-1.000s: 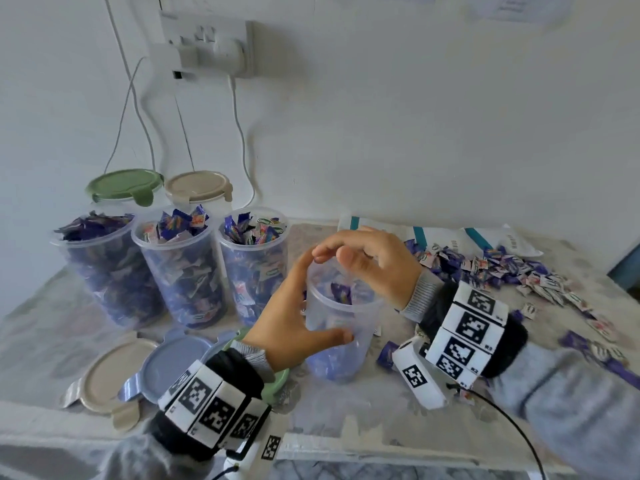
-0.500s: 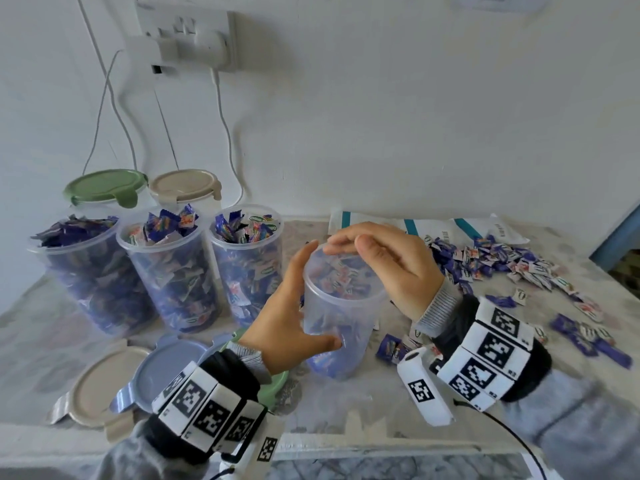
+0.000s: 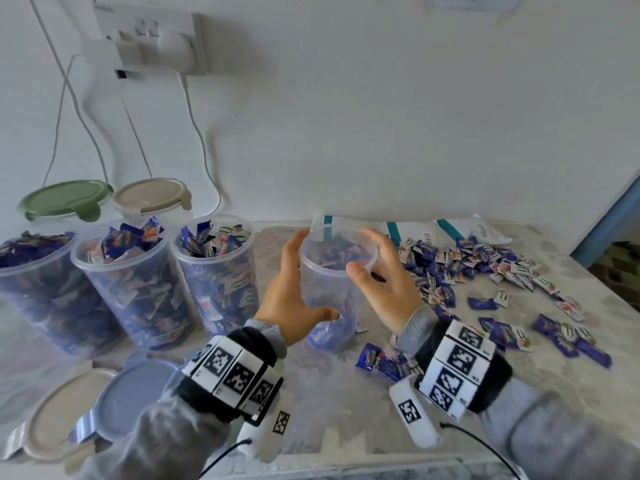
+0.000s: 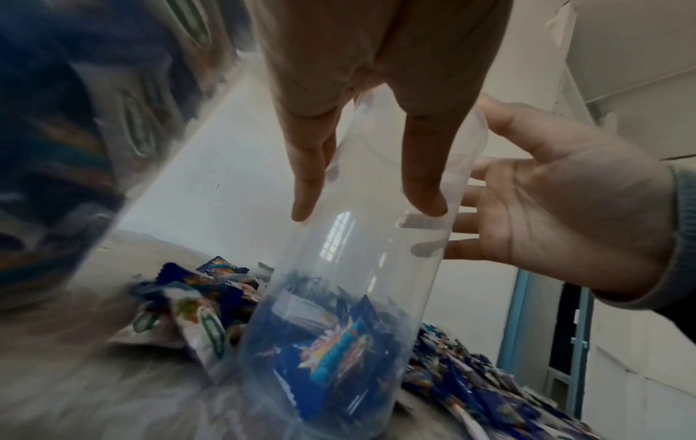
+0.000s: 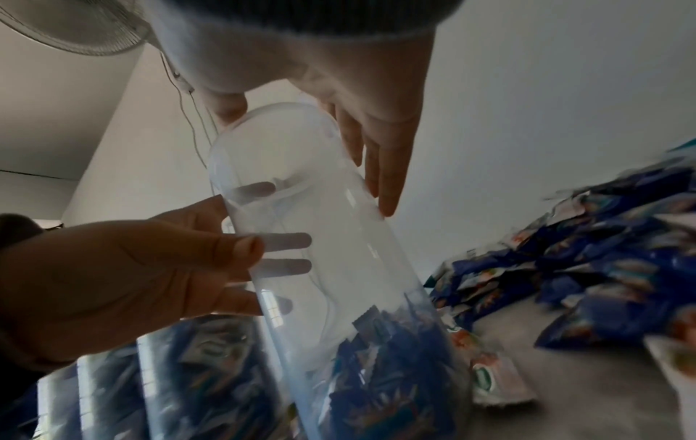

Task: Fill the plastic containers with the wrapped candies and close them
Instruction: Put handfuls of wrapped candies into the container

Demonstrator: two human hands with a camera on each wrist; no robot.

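Between the three full tubs (image 3: 145, 282) and the loose candy pile (image 3: 485, 271), the clear container (image 3: 332, 289) stood on the table (image 3: 346, 410), only its bottom filled. Left hand (image 3: 294, 299) gripped its wall; right hand (image 3: 384, 282) was spread beside the rim, holding nothing. Best to keep it braced upright while scooping handfuls in.

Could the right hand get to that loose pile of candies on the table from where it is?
Probably yes: the right hand is open beside the container, and the candy pile lies just to its right with nothing between.
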